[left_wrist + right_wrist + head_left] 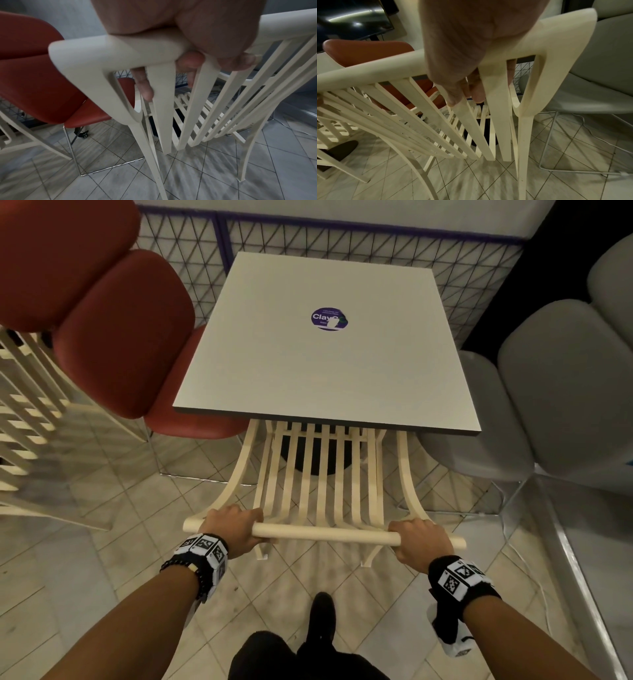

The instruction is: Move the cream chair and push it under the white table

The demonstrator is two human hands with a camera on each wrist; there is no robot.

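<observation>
While the cream chair (322,474) is gripped by its top rail in the left hand (233,527) and right hand (419,542), seat partly under the white table (325,364), its legs could be snagged on the dark table base (318,455) beyond.

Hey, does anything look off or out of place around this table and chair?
Nothing looks damaged or spilled. The cream chair sits squarely, seat partly under the white table, both hands on its top rail. A loose cable trails across the floor under the grey chair.
</observation>
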